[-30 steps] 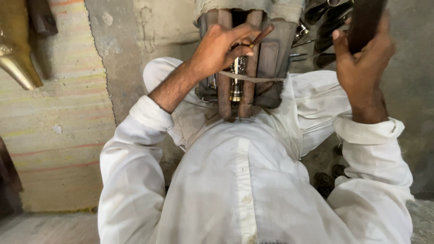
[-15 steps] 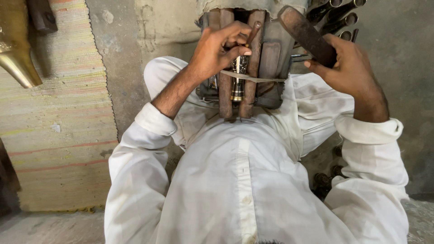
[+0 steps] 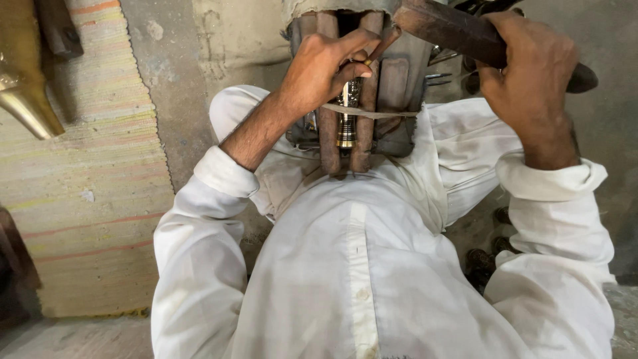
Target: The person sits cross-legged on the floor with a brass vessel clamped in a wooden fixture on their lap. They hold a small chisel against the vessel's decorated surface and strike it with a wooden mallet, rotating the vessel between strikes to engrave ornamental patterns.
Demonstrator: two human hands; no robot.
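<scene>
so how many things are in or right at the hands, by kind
thin punch tool in left hand: 1
dark wooden mallet in right hand: 1
wooden clamp bars: 2
brass piece between bars: 1
total: 5

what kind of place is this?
Likely a small floor-level metal craft workshop. A wooden clamp grips a small brass piece; the right hand holds a dark mallet, the left hand a thin punch. A striped mat covers the floor.
</scene>
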